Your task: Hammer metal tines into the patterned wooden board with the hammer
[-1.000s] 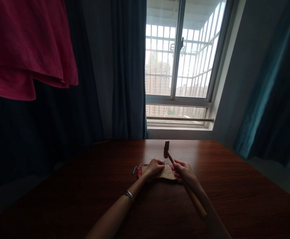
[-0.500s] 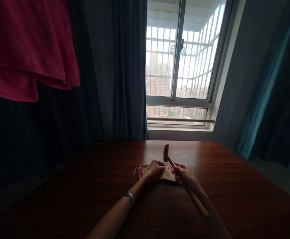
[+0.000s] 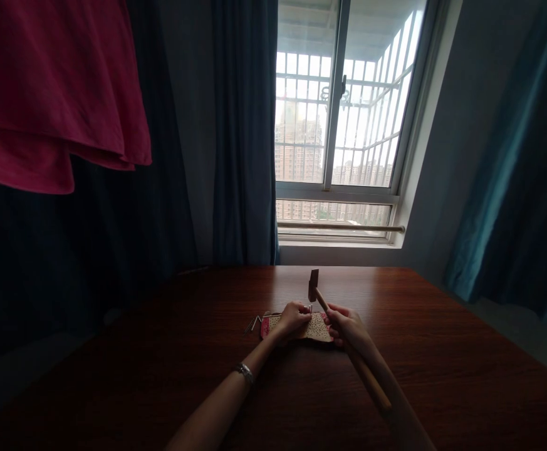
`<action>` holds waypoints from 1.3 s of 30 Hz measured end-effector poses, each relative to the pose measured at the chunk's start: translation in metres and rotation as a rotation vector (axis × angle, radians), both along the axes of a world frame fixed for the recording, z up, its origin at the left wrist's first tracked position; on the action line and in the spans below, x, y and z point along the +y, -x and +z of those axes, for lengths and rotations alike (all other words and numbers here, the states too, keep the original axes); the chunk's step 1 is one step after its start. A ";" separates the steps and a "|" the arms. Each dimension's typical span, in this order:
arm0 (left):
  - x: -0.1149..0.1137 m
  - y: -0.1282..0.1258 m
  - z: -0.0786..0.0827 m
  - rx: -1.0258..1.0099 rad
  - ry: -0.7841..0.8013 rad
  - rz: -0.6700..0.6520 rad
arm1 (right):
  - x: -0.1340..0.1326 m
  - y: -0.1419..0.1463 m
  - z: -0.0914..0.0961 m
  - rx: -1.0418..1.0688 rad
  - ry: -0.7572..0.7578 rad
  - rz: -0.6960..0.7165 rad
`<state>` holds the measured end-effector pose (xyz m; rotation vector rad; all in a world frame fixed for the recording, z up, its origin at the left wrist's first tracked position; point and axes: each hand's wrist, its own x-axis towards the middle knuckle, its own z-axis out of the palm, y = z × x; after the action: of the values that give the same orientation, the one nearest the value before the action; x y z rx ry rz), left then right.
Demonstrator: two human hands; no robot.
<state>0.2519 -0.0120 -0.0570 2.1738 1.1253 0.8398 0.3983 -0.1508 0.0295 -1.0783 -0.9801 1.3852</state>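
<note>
My right hand (image 3: 347, 328) is closed round the wooden handle of a small hammer (image 3: 314, 285), whose dark head hangs a little above the work. My left hand (image 3: 292, 318) pinches a thin metal punch (image 3: 309, 309) upright on a tan perforated piece (image 3: 319, 326) that lies on a pink-edged pad (image 3: 264, 325). The hammer head is just above the punch's top. A metal bracelet (image 3: 244, 371) is on my left wrist.
Several loose metal punches (image 3: 252, 322) lie left of the pad on the dark wooden table (image 3: 442, 351). A window (image 3: 343, 119) with blue curtains stands behind it. Red cloth (image 3: 52, 94) hangs at upper left.
The hammer head came down onto the punch half a second ago and has risen slightly again. My left hand has stayed put on the punch.
</note>
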 end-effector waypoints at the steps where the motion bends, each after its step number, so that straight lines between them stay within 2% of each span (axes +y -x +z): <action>1: 0.000 0.000 0.000 -0.001 -0.002 -0.001 | 0.000 0.000 0.000 0.000 -0.002 -0.002; 8: 0.001 0.001 -0.001 -0.017 -0.007 -0.022 | -0.001 -0.002 -0.001 0.017 0.015 0.003; 16: 0.000 0.000 -0.001 -0.020 0.016 0.011 | -0.003 -0.001 -0.005 0.054 0.001 -0.003; 22: 0.003 0.000 -0.004 -0.031 -0.014 -0.014 | 0.000 -0.002 0.000 0.088 -0.029 -0.040; 28: 0.005 0.001 -0.007 -0.038 -0.022 -0.019 | 0.005 -0.002 -0.004 0.054 0.016 -0.008; 33: 0.005 0.000 -0.007 -0.044 -0.015 -0.015 | 0.004 -0.004 -0.002 0.051 -0.023 -0.044; 39: 0.006 0.000 -0.008 -0.039 0.010 -0.002 | 0.004 -0.004 -0.002 0.037 0.015 0.001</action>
<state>0.2521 -0.0063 -0.0650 2.1411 1.1064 0.8699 0.4023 -0.1463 0.0273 -1.0594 -0.9448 1.4106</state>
